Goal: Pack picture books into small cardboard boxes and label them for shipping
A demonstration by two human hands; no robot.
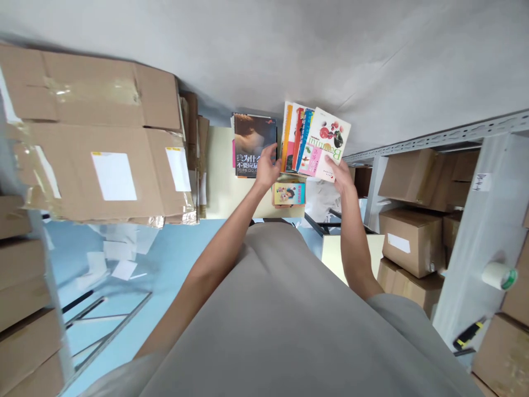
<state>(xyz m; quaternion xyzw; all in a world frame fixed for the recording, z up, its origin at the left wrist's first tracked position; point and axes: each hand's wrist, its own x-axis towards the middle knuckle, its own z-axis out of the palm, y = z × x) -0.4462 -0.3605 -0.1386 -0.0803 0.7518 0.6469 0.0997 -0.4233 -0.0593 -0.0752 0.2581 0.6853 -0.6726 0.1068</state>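
Books: a white paperback with red fruit on its cover (328, 144) sits at the front of a fanned stack of colourful books (296, 138), pinched at its lower edge by the right hand (341, 172), grip clamped on it. The left hand (268, 168) curls on a dark-covered book with white Chinese lettering (253, 144) just beside. Both stand above the pale yellow tabletop (221, 182), near big taped cardboard boxes (95, 132).
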